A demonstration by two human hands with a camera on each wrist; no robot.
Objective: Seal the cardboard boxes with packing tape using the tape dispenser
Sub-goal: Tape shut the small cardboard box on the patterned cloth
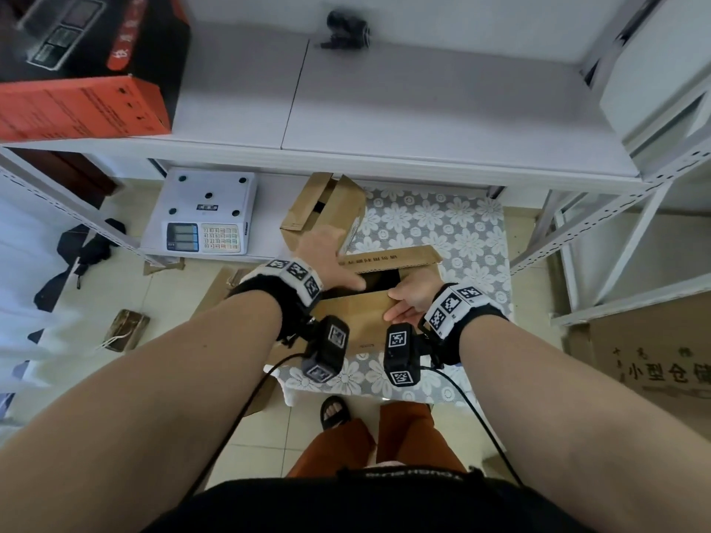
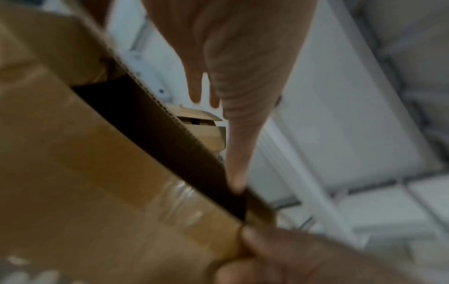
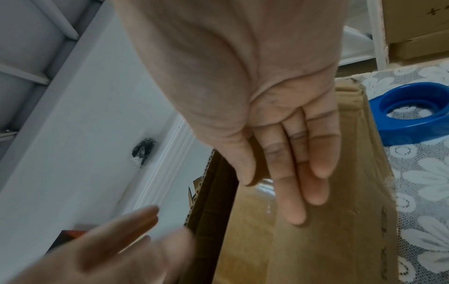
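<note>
An open cardboard box (image 1: 358, 321) stands on a table with a flowered lace cloth (image 1: 442, 225). Its printed far flap (image 1: 392, 259) is raised, and the inside is dark. My left hand (image 1: 331, 259) reaches over the opening with straight fingers (image 2: 194, 90), its thumb at the near flap's edge. My right hand (image 1: 406, 302) lies flat on the near flap (image 3: 328, 221), fingers (image 3: 289, 192) straight and thumb along the edge. A shiny strip of old tape (image 2: 179, 194) shows on that flap. A blue plastic ring-shaped piece (image 3: 410, 113), possibly the tape dispenser, lies beside the box, seen only in the right wrist view.
A second open cardboard box (image 1: 323, 209) sits just behind. A white weighing scale (image 1: 200, 213) is on a low shelf to the left. A metal shelf (image 1: 384, 128) overhangs the table, with a red and black box (image 1: 77, 105) on it. A large carton (image 1: 654, 359) stands at the right.
</note>
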